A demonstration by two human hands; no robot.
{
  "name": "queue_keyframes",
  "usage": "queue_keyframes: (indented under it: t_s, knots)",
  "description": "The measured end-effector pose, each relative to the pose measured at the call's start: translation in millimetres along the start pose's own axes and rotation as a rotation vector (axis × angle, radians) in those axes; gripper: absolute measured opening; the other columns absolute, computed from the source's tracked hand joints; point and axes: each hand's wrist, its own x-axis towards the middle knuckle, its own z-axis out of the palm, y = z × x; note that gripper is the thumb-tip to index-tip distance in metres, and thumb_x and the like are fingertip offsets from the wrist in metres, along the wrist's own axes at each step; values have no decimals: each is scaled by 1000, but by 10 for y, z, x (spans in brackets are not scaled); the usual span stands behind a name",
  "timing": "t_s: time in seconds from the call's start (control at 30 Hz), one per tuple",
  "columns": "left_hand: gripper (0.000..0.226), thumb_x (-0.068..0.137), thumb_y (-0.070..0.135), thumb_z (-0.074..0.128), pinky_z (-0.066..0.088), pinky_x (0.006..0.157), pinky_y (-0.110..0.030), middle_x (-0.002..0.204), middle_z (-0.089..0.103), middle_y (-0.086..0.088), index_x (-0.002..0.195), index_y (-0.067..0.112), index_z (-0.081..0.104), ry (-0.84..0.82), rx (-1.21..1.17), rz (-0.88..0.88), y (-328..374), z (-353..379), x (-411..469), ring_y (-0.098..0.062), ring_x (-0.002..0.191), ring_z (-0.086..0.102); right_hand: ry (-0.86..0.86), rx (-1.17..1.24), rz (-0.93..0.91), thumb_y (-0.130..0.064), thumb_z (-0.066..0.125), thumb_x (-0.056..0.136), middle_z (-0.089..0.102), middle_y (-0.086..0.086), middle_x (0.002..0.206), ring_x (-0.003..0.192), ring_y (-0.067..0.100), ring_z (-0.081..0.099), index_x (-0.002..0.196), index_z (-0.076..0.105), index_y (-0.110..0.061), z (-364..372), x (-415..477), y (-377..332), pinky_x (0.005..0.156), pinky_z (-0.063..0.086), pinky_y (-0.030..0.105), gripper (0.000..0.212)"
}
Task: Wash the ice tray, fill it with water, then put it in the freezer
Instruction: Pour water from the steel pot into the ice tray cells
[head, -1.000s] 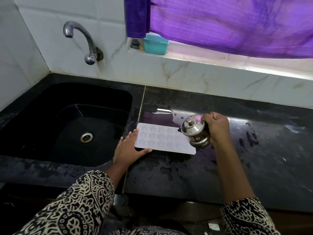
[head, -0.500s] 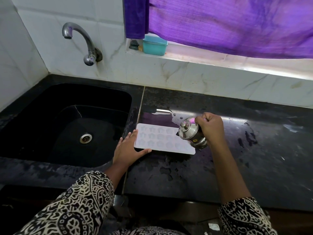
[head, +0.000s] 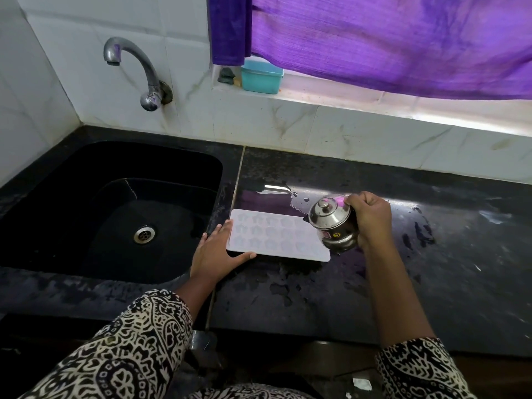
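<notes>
A white ice tray (head: 273, 237) with star-shaped cells lies flat on the black counter, just right of the sink. My left hand (head: 216, 251) rests flat against the tray's left edge, fingers straight, thumb along its front edge. My right hand (head: 371, 218) grips a small steel lidded pot (head: 334, 223), tilted to the left over the tray's right end. I cannot tell whether water is flowing from it.
A black sink (head: 115, 208) with a drain lies to the left, under a steel tap (head: 138, 70). The black counter (head: 431, 269) is wet in patches. A teal box (head: 260, 77) sits on the window ledge below a purple curtain (head: 388, 38).
My right hand tipped the steel pot further left over the tray's right end, then held it there. My left hand and the tray stayed where they were.
</notes>
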Motion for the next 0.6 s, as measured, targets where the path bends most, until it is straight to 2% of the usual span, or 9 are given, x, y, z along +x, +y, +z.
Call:
queue_keyframes:
  t_s: [0.2,0.3,0.47,0.6]
  knots:
    - [103,73,76,55,6,119,-35,158,24,6,153,24,15,-2,10,2,9,-4,-8,-10,147,15,30,26,4,-3,63,77,42,-6,45,47,11,36,49,43,-19,-91,-8,30,50,34,25,38]
    - [105,72,78,52,6,119,-35,158,23,6,153,23,15,0,22,12,15,-11,-12,-10,147,14,36,-27,-15,-3,63,77,39,-13,38,44,9,33,47,41,-20,-115,-27,34,48,32,23,40]
    - [117,61,90,31,7,119,-36,159,22,5,154,23,13,-11,39,22,-5,15,-6,-10,147,14,18,-160,-77,-5,64,75,34,-13,33,43,8,29,48,37,-19,-113,-41,51,46,28,23,41]
    - [109,71,84,43,6,119,-37,160,19,4,154,21,11,-4,58,30,7,23,-22,-12,147,14,-11,-249,-123,-9,66,75,33,-12,35,44,9,27,50,36,-18,-128,-44,56,45,26,23,40]
